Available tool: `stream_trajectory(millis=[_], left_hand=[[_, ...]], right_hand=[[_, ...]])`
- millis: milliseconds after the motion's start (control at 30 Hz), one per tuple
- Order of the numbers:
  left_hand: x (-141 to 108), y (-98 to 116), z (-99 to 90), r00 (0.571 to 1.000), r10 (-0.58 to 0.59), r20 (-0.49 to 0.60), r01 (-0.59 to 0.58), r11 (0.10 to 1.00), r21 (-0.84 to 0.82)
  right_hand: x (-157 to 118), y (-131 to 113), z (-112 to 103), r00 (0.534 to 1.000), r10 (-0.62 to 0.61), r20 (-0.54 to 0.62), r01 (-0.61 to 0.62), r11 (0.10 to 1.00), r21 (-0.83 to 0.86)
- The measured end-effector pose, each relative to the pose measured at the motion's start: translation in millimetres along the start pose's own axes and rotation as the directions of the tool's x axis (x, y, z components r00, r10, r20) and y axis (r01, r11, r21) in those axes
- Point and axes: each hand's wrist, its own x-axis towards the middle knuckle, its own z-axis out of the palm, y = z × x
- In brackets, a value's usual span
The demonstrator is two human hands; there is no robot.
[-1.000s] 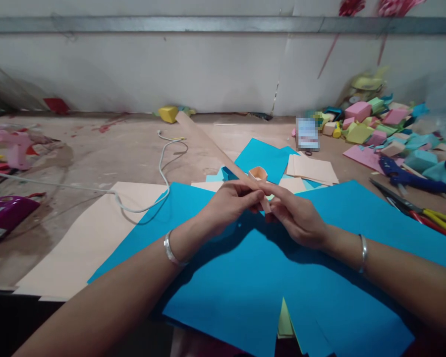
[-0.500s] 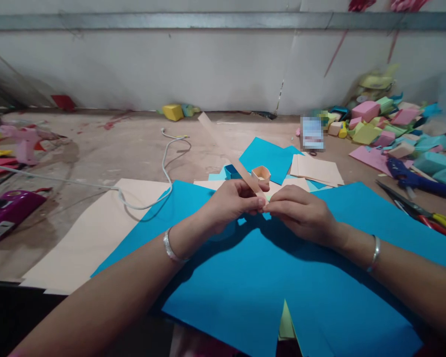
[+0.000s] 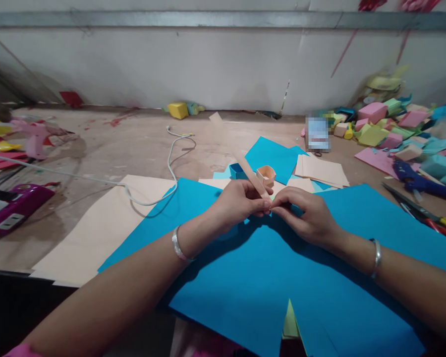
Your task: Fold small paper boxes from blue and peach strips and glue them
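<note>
Hands close together over the blue sheet (image 3: pixel 282 277), the left hand (image 3: pixel 235 204) and right hand (image 3: pixel 312 218) pinch a pale strip (image 3: pixel 248 170) at its near end, left of a paper ring (image 3: pixel 268 173).

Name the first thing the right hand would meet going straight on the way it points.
Most likely the left hand, which grips the pale paper strip near its lower end; the right hand is so close that whether the hands touch is unclear.
</note>
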Motion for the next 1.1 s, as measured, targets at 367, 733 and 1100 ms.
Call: stream_trajectory(millis=[367,733,1100], left_hand=[[0.5,-0.3,1.9,1.0,-0.025,-0.01,0.025,0.999,-0.025],[1.3,-2.9,0.9,1.0,0.001,0.002,-0.001,0.999,-0.05],[1.4,-4.5,-3.9,0.999,0.027,0.019,-0.025,0.995,-0.097]], right_hand=[[-1.4,-5.0,2.2,0.992,0.097,-0.077,-0.1,0.995,-0.026],[-0.4,-6.3,3.9,0.977,0.188,-0.104,-0.188,0.982,0.009],[4.0,-6.2,-1.7,0.957,0.275,-0.092,-0.247,0.94,0.237]])
